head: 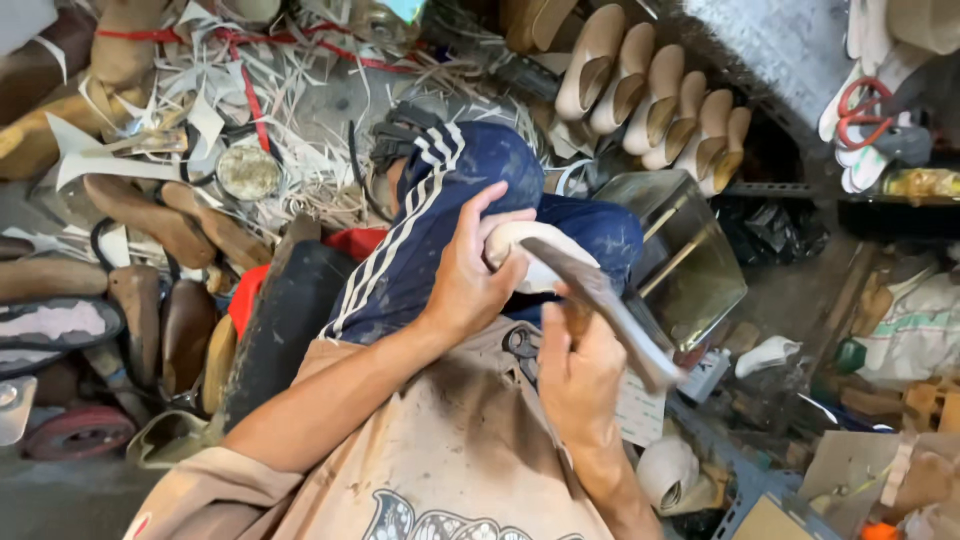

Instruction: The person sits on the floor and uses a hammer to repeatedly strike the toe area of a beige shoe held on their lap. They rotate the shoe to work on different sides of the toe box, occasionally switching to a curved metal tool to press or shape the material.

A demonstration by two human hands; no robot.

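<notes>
My left hand (470, 275) grips a pale, cream-coloured shoe upper on its last (525, 250), pressed against my knee in dark blue striped trousers (440, 230). My right hand (580, 375) is closed around the handle of a hammer-like metal tool (615, 310), whose blurred head lies over the shoe. Dark pincers (522, 345) rest on my lap by the right wrist, on a stained beige apron.
A row of tan wooden shoe lasts (650, 95) stands at the back. More lasts and soles (150, 260) lie on the left among pale leather scraps (260, 90). A metal box (685, 250) sits on the right beside a white roll (665, 470).
</notes>
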